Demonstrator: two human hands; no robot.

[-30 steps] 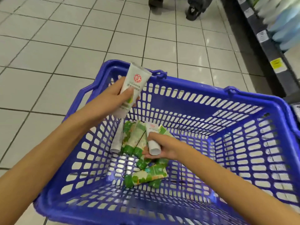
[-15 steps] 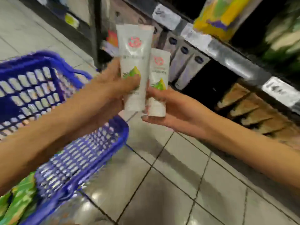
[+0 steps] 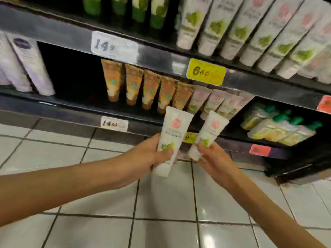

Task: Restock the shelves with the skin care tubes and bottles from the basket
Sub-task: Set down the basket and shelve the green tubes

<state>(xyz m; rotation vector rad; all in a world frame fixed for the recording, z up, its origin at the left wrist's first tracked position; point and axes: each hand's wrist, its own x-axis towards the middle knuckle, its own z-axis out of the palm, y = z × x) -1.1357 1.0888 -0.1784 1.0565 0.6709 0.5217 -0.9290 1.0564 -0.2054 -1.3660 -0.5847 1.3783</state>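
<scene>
Both hands are occupied, each grasping one white tube. The left hand [image 3: 152, 156] is wrapped round the lower half of the larger tube [image 3: 172, 133]. The right hand [image 3: 213, 158] pinches the smaller tube [image 3: 208, 131] near its bottom end. Both tubes are held clear of the floor [image 3: 161, 203], crimped end up, tops leaning right, printed faces toward the camera. They sit side by side but apart. Judgement: they are held this way to check the labels against the stock before placing. The likeliest match is the row of pale tubes [image 3: 211, 102] at the right end of the middle shelf [image 3: 75, 107], just beyond the two held tubes and beside the orange tubes [image 3: 143, 86]. Similar white tubes [image 3: 250, 33] stand on the shelf above, over a yellow price tag [image 3: 206, 72]. Neither tube touches a shelf, so placement is not yet done. The basket is out of view. Fingers cover both caps. Motion blur makes the label text unreadable, leaving only a red round mark and a green patch. A second small yellow tag is partly covered by the tubes. Whether a free slot exists in the pale row cannot be determined.
</scene>
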